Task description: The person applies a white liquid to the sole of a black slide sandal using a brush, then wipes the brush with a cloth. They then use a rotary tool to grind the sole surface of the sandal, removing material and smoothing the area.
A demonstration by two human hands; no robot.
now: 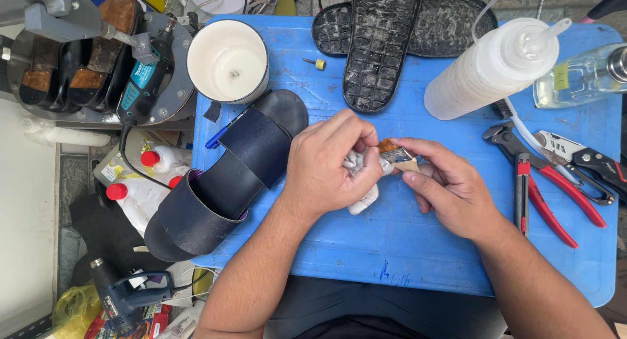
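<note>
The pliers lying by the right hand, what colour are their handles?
Red, with black jaws; the pliers show best in the head view.

Blue worktable (418,260), scuffed; grey tiled floor (68,182) at left; even daylight, soft shadows.

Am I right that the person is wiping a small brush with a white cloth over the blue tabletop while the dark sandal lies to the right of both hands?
Not quite: the head view shows the dark sandal lying left of both hands, at the blue tabletop's left edge. The rest holds: the left hand presses a white cloth to the small brush held by the right hand.
</note>
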